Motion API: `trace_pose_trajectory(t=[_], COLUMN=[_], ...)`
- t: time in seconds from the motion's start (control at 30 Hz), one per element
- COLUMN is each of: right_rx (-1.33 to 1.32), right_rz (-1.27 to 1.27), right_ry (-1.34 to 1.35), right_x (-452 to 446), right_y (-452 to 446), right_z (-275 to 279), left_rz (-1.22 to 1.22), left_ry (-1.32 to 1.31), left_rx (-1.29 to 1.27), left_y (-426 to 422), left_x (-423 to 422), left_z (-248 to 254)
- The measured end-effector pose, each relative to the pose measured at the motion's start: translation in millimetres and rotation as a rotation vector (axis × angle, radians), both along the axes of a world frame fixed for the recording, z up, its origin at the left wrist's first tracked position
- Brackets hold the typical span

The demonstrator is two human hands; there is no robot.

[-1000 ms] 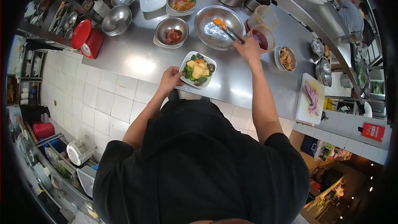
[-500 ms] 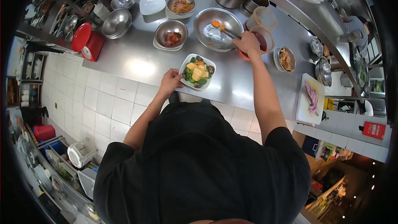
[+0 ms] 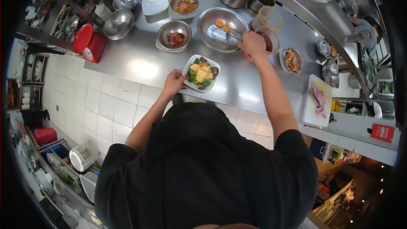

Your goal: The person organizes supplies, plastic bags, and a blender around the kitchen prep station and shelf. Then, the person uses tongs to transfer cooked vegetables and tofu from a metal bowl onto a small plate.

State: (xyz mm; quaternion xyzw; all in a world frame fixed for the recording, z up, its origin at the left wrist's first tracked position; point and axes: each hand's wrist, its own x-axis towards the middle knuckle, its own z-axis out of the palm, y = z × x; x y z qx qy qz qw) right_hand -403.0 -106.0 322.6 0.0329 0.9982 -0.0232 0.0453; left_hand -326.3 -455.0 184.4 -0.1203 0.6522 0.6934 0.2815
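Note:
My left hand (image 3: 174, 83) has its fingers and thumb at the left edge of a white square bowl (image 3: 215, 86), which stands near the counter's front edge. Yellow cubes (image 3: 201, 75), green broccoli (image 3: 192, 76) and dark mushroom pieces fill it. In my right hand (image 3: 253, 44) is a pair of metal tongs (image 3: 235, 37), reaching over the rim of a wide steel mixing bowl (image 3: 207, 38). Orange slices (image 3: 219, 23) lie inside that bowl, one right at the tongs' tips; whether the tips pinch it I cannot tell.
Steel bowls with red mixtures (image 3: 176, 39) stand left of the mixing bowl. To the right are plastic tubs (image 3: 271, 19) and a bowl of brown pieces (image 3: 291, 59). A cutting board (image 3: 311, 112) holds a purple cloth. At far left sits a red scale (image 3: 95, 48).
My right hand has shifted slightly left and the tongs have turned a little in the mixing bowl. The left hand and the white bowl have hardly moved.

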Motion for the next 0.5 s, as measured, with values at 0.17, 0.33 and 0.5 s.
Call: trace_pose_trajectory(t=[0.17,0.33,0.5], right_rx=[0.214,0.322,0.313], right_rz=[0.273,0.440,0.406], right_ry=[0.024,0.012,-0.014], right_x=[-33,-47,-35], right_y=[0,-3,-2], right_z=[-2,3,18], left_rz=[0.004,0.022,0.040], left_ry=[-0.003,0.009,0.005], left_rx=[-0.011,-0.008,0.030], left_y=[0,1,-3], left_x=[2,4,7], left_z=[-1,0,-8])
